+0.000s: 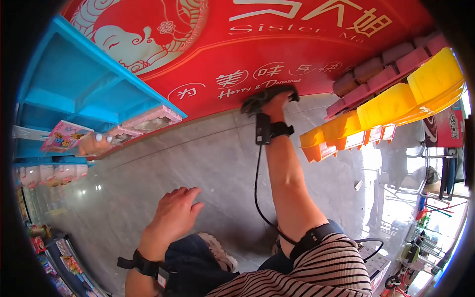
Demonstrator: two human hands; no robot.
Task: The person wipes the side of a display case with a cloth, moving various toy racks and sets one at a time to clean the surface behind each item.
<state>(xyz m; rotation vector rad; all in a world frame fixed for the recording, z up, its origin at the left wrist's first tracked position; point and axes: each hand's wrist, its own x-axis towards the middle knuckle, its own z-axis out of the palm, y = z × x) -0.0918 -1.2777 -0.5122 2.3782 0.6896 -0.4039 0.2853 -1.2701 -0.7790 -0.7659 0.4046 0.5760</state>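
**Two hands out, only one of them holding anything**

So my right hand (275,106) is stretched way out in front of me, right where the grey floor (198,153) meets the bottom edge of the big red banner (277,49). The fingers on that hand are curled tight around a dark thing (257,100). It looks soft, maybe cloth, but honestly I can't tell what it is from here. It sits right against the foot of the banner, bunched under my grip and poking out on both sides of my hand.

My left hand (175,213) is much closer to me, hovering low over the floor. Its fingers (190,193) are spread loose, with nothing in them.

There's a black strap (274,131) on my right wrist, and a cable (257,188) runs from it back down my arm.

Off to the left there's a blue shelf (74,79) with pink packs (151,119) along its edge. To the right is a row of yellow bins (396,104), well apart from either hand.
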